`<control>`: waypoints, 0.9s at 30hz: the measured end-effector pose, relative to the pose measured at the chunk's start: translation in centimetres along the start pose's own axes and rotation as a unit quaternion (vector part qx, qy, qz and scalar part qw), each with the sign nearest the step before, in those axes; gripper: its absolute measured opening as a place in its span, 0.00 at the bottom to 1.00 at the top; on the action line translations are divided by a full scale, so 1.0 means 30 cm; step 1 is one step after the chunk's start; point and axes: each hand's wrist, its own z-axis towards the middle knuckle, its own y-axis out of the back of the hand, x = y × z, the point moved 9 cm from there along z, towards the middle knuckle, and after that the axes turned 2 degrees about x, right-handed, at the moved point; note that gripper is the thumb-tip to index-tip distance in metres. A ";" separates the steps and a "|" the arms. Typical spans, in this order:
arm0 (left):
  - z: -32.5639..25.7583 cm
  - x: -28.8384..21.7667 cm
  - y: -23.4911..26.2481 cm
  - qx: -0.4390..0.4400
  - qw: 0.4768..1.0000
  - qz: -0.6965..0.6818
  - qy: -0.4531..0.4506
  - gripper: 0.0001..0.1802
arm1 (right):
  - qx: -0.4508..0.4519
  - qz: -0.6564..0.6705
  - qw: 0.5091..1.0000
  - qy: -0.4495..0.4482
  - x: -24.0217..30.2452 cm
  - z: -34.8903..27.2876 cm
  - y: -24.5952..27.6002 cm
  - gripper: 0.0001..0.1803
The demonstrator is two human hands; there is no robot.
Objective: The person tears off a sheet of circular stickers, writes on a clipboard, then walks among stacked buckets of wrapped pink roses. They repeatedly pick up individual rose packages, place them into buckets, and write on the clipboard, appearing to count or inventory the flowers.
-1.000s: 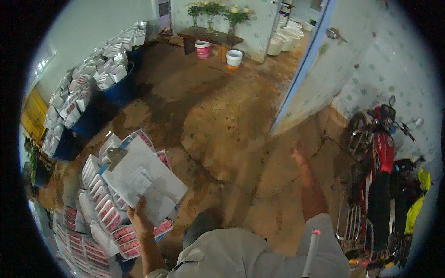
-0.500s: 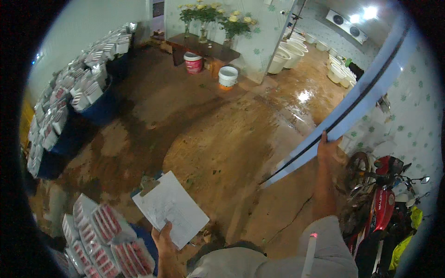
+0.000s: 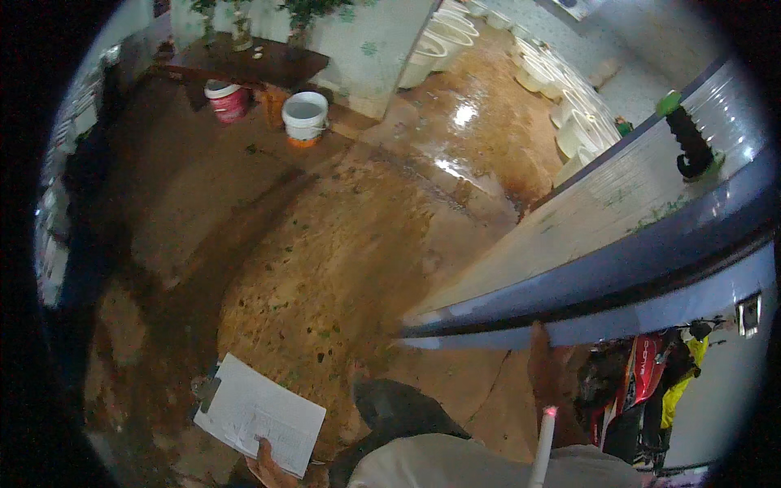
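Observation:
My left hand (image 3: 264,465) holds a clipboard with a white printed sheet (image 3: 260,411) by its lower edge, low in the view over the brown floor. My right hand (image 3: 543,358) reaches up to the lower edge of a blue door (image 3: 618,281), its fingers hidden behind that edge. A white stick with a red tip (image 3: 543,443) rises from my pale shirt below the right forearm. My dark shoe (image 3: 390,407) shows between the two hands.
Wet, stained brown floor (image 3: 325,268) spreads ahead. A white bucket (image 3: 305,114) and a red bucket (image 3: 228,99) stand by a dark wooden table (image 3: 252,61). Rows of white pots (image 3: 569,114) line the far right. A red motorbike (image 3: 643,382) is parked behind the door.
My right hand rose from open air to the door's edge, and the door now fills the right side. The stacks of red-and-white packets slid out of view at left. The clipboard stays in my left hand.

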 end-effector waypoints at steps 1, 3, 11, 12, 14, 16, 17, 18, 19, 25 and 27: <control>0.039 0.000 -0.018 -0.018 0.998 0.008 -0.059 0.30 | 0.024 0.004 1.000 -0.002 0.016 0.011 -0.044 0.33; 0.191 0.037 -0.059 -0.014 0.997 -0.060 -0.039 0.28 | 0.076 0.012 0.997 0.013 0.070 0.067 -0.187 0.34; 0.585 -0.621 -0.046 -0.074 0.954 0.120 -0.263 0.26 | 0.123 0.027 0.986 0.110 0.275 0.419 -0.740 0.36; 0.650 -0.708 -0.053 -0.073 0.959 0.101 -0.256 0.25 | 0.091 0.032 0.989 0.111 0.282 0.466 -0.787 0.37; 0.822 -0.806 -0.091 -0.055 0.986 -0.065 -0.143 0.24 | 0.125 0.009 0.990 0.071 0.303 0.610 -0.843 0.38; 0.966 -0.916 -0.137 -0.049 0.972 -0.223 -0.055 0.25 | 0.185 0.105 0.975 0.062 0.385 0.777 -0.873 0.37; 1.041 -0.990 -0.154 -0.048 0.961 -0.272 -0.036 0.25 | 0.225 0.185 0.953 0.077 0.466 0.873 -0.881 0.36; 1.101 -1.070 -0.166 -0.049 0.949 -0.310 -0.025 0.26 | 0.170 0.187 0.960 0.125 0.553 0.972 -0.838 0.35; 1.144 -1.141 -0.174 -0.054 0.935 -0.349 -0.012 0.28 | 0.111 0.182 0.962 0.172 0.645 1.062 -0.800 0.33; 1.449 -1.474 -0.111 -0.096 0.954 -0.285 -0.005 0.29 | -0.209 -0.147 0.913 0.319 1.087 1.424 -0.758 0.30; 1.462 -1.555 -0.126 -0.055 0.935 -0.338 -0.094 0.27 | -0.200 -0.226 0.888 0.346 1.127 1.525 -0.793 0.31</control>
